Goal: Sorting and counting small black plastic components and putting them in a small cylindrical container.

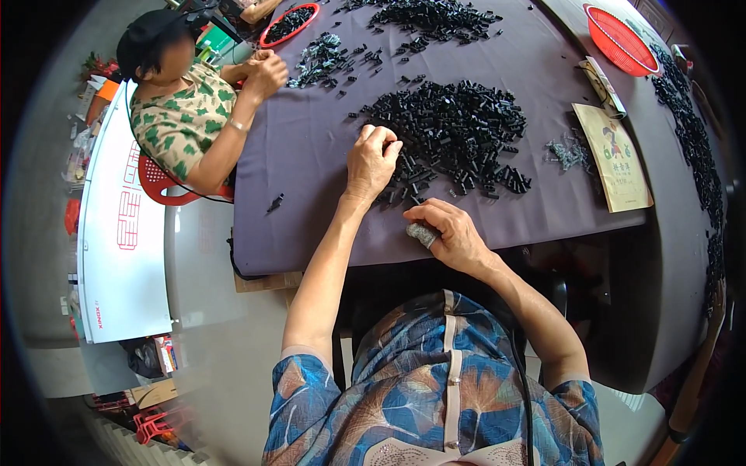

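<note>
A large heap of small black cylindrical parts (458,128) lies on the purple-grey tablecloth in front of me. At the heap's near left edge is my left hand (371,165), its fingers pinched together; whatever they hold is hidden. My right hand (452,233) is closer to the table's front edge, with its fingers curled. A grey, speckled lump (422,234) shows at the thumb side of that hand, held against the fingers. Its fingertips are close to a small black part, but I cannot tell whether they grip it.
A co-worker (186,109) sits at the left, hands together above the table. A red basket (289,25) of black parts and a silvery pile (320,58) are near them. At right lie a yellow paper packet (614,159), small clear pieces (569,152) and another red basket (622,40).
</note>
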`<state>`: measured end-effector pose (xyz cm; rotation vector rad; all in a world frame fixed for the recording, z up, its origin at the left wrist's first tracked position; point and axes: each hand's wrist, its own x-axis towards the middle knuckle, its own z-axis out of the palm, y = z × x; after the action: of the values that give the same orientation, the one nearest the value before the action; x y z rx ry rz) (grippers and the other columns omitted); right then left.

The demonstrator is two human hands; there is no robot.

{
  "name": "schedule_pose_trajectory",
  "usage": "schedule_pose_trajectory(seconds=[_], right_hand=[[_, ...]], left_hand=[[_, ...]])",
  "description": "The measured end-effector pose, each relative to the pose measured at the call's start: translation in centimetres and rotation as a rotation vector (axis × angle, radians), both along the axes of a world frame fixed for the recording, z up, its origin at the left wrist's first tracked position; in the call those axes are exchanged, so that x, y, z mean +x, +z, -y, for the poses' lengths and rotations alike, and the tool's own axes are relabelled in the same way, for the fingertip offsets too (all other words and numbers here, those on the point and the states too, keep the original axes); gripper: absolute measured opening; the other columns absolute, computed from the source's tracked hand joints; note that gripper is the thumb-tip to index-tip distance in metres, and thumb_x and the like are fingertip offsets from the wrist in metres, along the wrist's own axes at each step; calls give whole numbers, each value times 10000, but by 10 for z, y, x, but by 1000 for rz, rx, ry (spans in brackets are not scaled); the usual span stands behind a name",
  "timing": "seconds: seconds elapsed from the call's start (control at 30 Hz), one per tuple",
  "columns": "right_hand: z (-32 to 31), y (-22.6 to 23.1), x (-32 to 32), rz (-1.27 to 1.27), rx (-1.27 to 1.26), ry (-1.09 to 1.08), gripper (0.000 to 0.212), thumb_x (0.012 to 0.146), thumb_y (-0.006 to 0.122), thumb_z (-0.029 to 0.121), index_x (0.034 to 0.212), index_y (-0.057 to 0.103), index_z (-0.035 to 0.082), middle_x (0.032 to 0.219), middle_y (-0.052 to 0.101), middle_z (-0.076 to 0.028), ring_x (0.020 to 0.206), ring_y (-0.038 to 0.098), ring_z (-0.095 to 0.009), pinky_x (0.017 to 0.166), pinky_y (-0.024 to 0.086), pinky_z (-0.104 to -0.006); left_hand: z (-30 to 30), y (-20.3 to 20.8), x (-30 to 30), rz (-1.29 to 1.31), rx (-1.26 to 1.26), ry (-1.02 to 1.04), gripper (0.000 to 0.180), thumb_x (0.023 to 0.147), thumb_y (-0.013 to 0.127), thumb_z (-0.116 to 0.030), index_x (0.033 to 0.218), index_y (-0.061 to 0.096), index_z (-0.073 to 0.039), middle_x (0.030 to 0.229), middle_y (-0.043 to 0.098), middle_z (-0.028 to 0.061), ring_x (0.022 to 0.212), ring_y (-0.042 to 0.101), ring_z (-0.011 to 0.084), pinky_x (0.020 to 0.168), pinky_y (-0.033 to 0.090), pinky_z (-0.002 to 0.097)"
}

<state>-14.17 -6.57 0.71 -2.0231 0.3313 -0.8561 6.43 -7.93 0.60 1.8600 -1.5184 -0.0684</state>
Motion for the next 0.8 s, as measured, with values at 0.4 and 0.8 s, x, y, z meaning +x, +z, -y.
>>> schedule_pose_trajectory(seconds=[0.4,0.8], right_hand=[[1,0,-1,-8,21,4,343,702,601,-100,1025,610,13,880,609,-118,800,623,-295,717,508,-347],[1,-2,-1,-14,7,-2,333,703,605,-91,1018,613,16,879,608,-125,812,621,-317,715,505,-363]], left_hand=[[-28,12,-2,-137,-17,-49,150,870,474,-15,930,612,-10,901,640,147,820,628,327,717,504,392],[-46,25,-11,-209,54,-140,82,822,598,-32,886,649,-21,828,621,92,665,621,217,612,500,316]])
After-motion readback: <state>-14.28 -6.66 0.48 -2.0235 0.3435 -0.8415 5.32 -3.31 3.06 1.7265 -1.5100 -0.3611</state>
